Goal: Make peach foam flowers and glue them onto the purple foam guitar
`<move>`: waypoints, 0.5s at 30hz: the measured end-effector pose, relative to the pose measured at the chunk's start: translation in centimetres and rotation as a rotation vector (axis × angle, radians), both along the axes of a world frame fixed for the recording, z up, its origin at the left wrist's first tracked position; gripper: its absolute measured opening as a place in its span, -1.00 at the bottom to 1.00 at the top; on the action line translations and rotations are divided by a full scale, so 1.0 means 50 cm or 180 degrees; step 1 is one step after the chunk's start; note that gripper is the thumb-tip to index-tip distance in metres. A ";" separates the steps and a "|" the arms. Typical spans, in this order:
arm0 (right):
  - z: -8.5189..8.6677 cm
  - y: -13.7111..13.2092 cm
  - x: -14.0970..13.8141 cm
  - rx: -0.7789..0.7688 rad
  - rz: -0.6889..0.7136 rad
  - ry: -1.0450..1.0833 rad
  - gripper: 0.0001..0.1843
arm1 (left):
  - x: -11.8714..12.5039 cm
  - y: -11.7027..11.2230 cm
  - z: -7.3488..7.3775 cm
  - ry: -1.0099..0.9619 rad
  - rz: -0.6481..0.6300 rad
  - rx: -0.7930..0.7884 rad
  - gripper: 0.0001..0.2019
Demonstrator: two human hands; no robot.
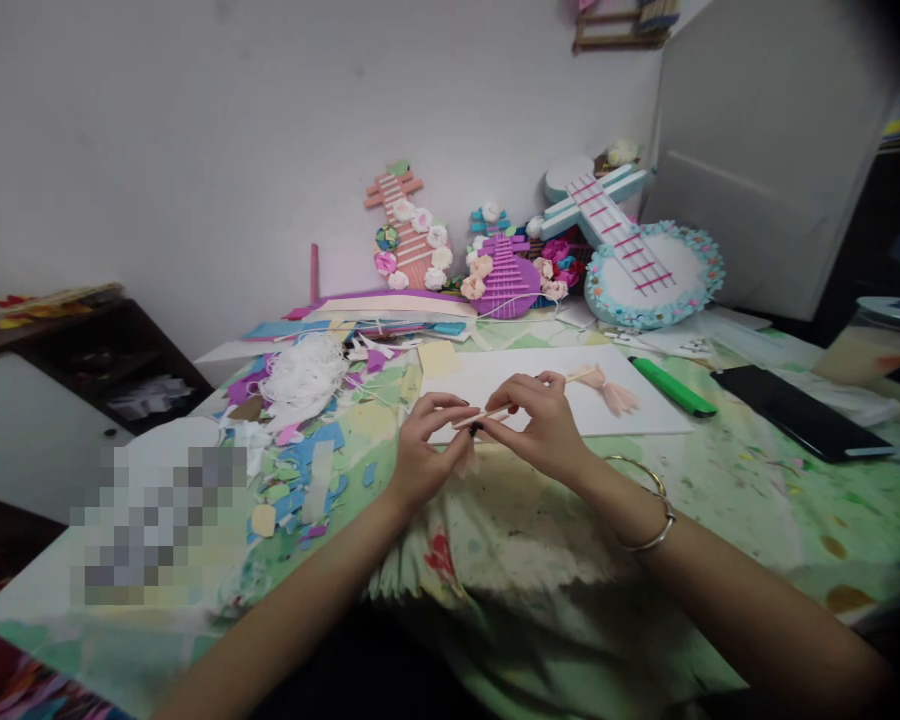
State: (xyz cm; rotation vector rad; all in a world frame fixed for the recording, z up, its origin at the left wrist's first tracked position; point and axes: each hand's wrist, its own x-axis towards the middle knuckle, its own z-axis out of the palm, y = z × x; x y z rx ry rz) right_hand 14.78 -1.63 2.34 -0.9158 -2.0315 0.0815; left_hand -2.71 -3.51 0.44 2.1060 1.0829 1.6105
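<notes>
My left hand and my right hand meet in front of me, fingers pinched together. Between them runs a thin wooden stick, its other end poking out past my right fingers. Below the left fingertips hangs a pale pink strip of paper, pinched in that hand beside the stick; my fingers hide part of it. Just beyond my right hand, a gathered pink paper piece rests on a white board.
Colourful paper scraps and a heap of white string cover the left side. A green cutter, a black phone and a plastic tub lie rightward. Decorated model instruments lean against the wall.
</notes>
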 end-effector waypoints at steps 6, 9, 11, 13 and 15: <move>-0.003 0.003 0.000 -0.0011 0.0038 -0.0006 -0.78 | -0.006 0.004 -0.003 0.0030 0.0005 0.0033 -0.83; -0.001 0.002 0.000 -0.0020 0.0052 -0.0011 -0.76 | -0.006 0.005 -0.006 -0.0001 -0.0003 0.0023 -0.83; 0.000 0.001 0.000 -0.0023 0.0055 -0.0028 -0.74 | -0.005 0.004 -0.006 -0.0041 -0.0005 0.0008 -0.84; -0.001 0.000 -0.001 -0.0007 0.0060 -0.0045 -0.74 | -0.005 0.003 -0.005 -0.0070 -0.0002 -0.0003 -0.85; -0.002 0.000 -0.002 0.0009 0.0062 -0.0062 -0.74 | -0.004 0.002 -0.003 -0.0065 0.0015 0.0014 -0.85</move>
